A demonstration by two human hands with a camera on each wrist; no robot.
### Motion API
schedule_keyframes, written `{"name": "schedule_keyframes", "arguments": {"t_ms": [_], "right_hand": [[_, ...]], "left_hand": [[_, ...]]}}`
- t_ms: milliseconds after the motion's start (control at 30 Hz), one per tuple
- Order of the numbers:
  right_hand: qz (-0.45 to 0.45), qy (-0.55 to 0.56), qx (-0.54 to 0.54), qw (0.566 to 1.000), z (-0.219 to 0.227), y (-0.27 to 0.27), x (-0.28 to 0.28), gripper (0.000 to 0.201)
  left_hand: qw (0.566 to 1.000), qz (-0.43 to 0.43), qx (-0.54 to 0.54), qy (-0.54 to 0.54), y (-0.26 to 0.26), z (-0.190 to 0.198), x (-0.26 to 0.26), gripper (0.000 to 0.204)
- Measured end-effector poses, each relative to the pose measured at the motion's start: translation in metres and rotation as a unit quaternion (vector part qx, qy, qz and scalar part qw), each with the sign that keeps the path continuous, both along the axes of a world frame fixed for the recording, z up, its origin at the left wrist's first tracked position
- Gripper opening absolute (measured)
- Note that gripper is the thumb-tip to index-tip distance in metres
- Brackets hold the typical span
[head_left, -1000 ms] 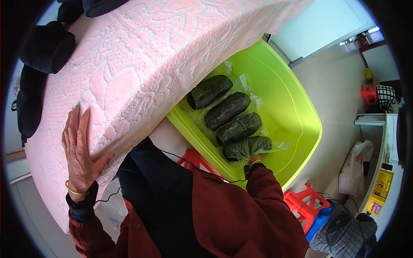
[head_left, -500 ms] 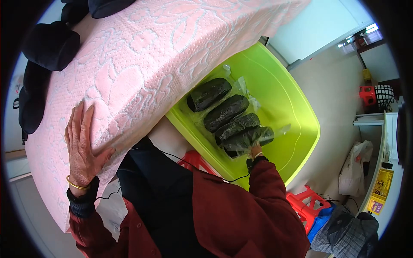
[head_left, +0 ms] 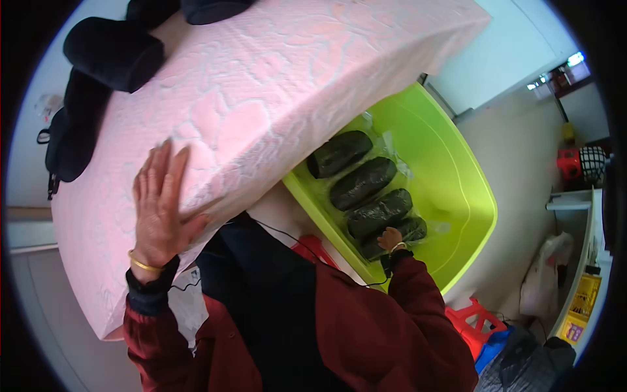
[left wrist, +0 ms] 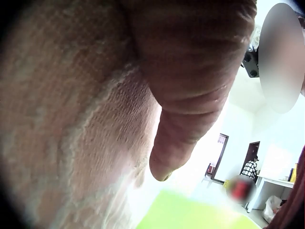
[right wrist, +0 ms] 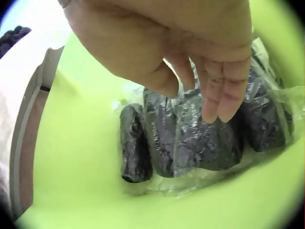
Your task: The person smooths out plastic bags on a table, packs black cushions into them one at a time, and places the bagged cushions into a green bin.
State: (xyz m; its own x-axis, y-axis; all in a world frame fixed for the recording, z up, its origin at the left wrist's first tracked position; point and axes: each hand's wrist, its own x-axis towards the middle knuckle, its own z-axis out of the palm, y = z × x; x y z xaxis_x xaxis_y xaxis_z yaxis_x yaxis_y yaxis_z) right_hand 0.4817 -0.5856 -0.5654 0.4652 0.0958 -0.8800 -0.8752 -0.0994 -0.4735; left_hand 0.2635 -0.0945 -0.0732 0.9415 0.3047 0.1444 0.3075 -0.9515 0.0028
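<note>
My left hand lies flat with spread fingers on a pink cover patterned with raised flowers. In the left wrist view its thumb fills much of the picture. Inside a lime-green tub, several black rolled bundles in clear plastic bags lie side by side. My right hand is above the nearest bundle, overlapping it in the head view. The right wrist view has its loosely bent fingers hanging over the bagged bundles, nothing gripped between them.
Black padded rounded things sit along the cover's far left edge. A red plastic stool stands beside the tub, near dark bundled cloth. Farther right are a white plastic bag and a white desk. A thin cable runs across my lap.
My right hand has let go of the nearest bundle's plastic and risen off it. That bundle has shifted against its neighbour. The left hand stays on the cover; the head view has turned a little.
</note>
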Motion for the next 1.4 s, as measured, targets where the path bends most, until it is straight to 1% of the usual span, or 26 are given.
{"name": "schedule_keyframes", "arguments": {"t_ms": [67,133,167,300,400,467,567,633,733,833,867,933,967,1033,1067,1133,1167,1200,1233,1267,1367,1400], "right_hand": [[0.019,-0.012,-0.002,1.000,0.016,0.017,0.015,0.037],[0.075,-0.063,0.019,0.995,0.033,0.034,0.026,0.033],[0.103,-0.089,0.030,0.990,0.041,0.044,0.029,0.031],[0.158,-0.123,0.030,0.979,0.071,0.078,0.029,0.030],[0.185,-0.116,0.041,0.975,0.080,0.093,0.017,0.029],[0.195,-0.116,0.041,0.973,0.082,0.092,0.007,0.029],[0.239,-0.115,0.051,0.963,0.070,0.083,-0.009,0.027],[0.232,-0.108,0.053,0.965,0.080,0.086,-0.011,0.026],[0.213,-0.088,0.058,0.971,0.110,0.096,-0.013,0.023],[0.234,-0.199,0.053,0.950,0.167,0.128,-0.002,0.024],[0.235,-0.202,0.056,0.949,0.189,0.142,0.000,0.024],[0.237,-0.307,0.083,0.918,0.244,0.179,-0.003,0.020],[0.240,-0.310,0.086,0.916,0.272,0.196,-0.007,0.020],[0.274,-0.449,0.173,0.833,0.328,0.229,-0.021,0.019],[0.277,-0.450,0.178,0.830,0.355,0.244,-0.031,0.019],[0.329,-0.534,0.241,0.740,0.399,0.272,-0.051,0.016],[0.330,-0.535,0.247,0.737,0.413,0.286,-0.058,0.016],[0.363,-0.610,0.262,0.654,0.425,0.300,-0.063,0.014],[0.390,-0.676,0.273,0.562,0.434,0.314,-0.067,0.013],[0.390,-0.677,0.279,0.558,0.441,0.328,-0.069,0.013],[0.356,-0.772,0.303,0.431,0.456,0.364,-0.074,0.011],[0.357,-0.770,0.310,0.428,0.458,0.370,-0.075,0.011]], "left_hand": [[1.000,0.006,-0.018,-0.001,-0.001,0.000,0.001,0.114],[1.000,0.013,-0.012,-0.001,-0.002,0.001,0.001,0.112],[1.000,0.012,-0.011,-0.001,-0.002,0.001,0.000,0.111],[1.000,0.011,-0.014,-0.013,-0.001,0.000,-0.005,0.111],[0.999,0.007,-0.020,-0.027,0.000,-0.004,-0.009,0.112],[0.999,-0.001,-0.025,-0.041,-0.001,-0.006,-0.010,0.111],[0.999,-0.005,-0.020,-0.038,-0.003,-0.007,-0.012,0.108],[0.999,-0.004,-0.013,-0.037,-0.003,-0.005,-0.015,0.107],[0.999,-0.019,-0.020,-0.037,-0.004,-0.005,-0.018,0.106],[0.999,-0.016,-0.019,-0.033,-0.007,-0.003,-0.022,0.105],[0.999,-0.016,-0.021,-0.031,-0.008,-0.003,-0.023,0.104],[0.999,-0.019,-0.020,-0.036,-0.008,-0.002,-0.026,0.103],[0.999,-0.023,-0.022,-0.038,-0.009,-0.002,-0.027,0.103],[0.999,-0.022,-0.020,-0.042,-0.009,-0.002,-0.031,0.102],[0.998,-0.026,-0.026,-0.051,-0.010,-0.003,-0.032,0.102],[0.996,-0.035,-0.038,-0.066,-0.011,-0.004,-0.037,0.103],[0.997,-0.031,-0.032,-0.067,-0.011,-0.003,-0.041,0.103],[0.997,-0.032,-0.039,-0.066,-0.012,-0.004,-0.044,0.103],[0.996,-0.034,-0.045,-0.066,-0.011,-0.004,-0.049,0.102],[0.996,-0.035,-0.052,-0.066,-0.011,-0.003,-0.054,0.102],[0.996,-0.012,-0.055,-0.064,-0.005,-0.001,-0.083,0.101],[0.996,-0.003,-0.059,-0.062,-0.002,0.000,-0.095,0.101]]}}
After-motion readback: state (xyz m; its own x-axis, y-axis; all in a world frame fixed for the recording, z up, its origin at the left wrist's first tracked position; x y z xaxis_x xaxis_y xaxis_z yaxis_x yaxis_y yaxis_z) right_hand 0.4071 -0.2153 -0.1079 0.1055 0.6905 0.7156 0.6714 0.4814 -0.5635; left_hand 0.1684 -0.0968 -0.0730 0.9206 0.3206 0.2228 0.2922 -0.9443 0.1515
